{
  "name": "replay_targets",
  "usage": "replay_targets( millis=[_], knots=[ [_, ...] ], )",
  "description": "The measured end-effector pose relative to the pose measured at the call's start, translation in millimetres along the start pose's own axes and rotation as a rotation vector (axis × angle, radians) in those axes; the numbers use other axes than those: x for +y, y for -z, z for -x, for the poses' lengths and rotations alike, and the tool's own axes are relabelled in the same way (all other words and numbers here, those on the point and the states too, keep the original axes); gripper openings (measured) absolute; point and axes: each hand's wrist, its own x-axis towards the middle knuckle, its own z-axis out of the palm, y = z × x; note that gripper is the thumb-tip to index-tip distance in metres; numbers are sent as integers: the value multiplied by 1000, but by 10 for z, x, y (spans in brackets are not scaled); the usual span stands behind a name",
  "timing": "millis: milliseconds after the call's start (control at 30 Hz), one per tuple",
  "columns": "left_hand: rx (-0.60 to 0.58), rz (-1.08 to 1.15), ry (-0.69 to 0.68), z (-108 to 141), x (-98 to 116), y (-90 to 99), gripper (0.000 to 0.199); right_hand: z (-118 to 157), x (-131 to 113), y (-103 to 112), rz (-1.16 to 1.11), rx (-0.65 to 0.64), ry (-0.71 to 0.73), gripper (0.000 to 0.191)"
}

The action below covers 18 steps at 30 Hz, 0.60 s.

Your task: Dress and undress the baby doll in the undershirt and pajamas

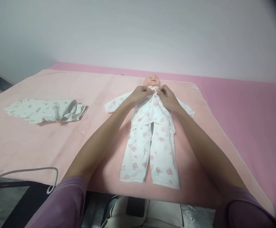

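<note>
Pinching, apparently, the jacket [144, 110] just below the doll's [152, 79] chin, left hand [143, 93] and right hand [166, 96] are working near the bench's [242, 120] far edge; uneven tugging could be skewing it.

Room to pass runs over the pink blanket [33, 142] between folded cloth [42, 110] and white outfit [163, 150]. Two forearms [102, 134] flank the outfit — a cable [57, 175] loops by the near edge.

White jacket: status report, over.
Left hand, right hand pinching jacket near its top. Sleeves spread, doll's head above. Nothing visibly blocking; folded cloth off left.
</note>
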Motion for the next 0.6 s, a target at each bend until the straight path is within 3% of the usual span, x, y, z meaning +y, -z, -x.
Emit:
replay_targets(
  millis=[133, 333, 467, 600],
  knots=[
    [31, -109, -133, -10, -72, -31, 26, 9, 25, -34, -28, 1, -12, 50],
    [94, -124, -138, -52, -173, -22, 19, -17, -32, 77, 79, 72, 59, 28],
    [186, -257, -190, -174, -186, 70, 25, -260, -11, 235, 124, -75, 37, 27],
    [217, -408, -264, -305, -182, 103, 17, -547, 28, 304, 164, -187, 76, 26]
  ],
)
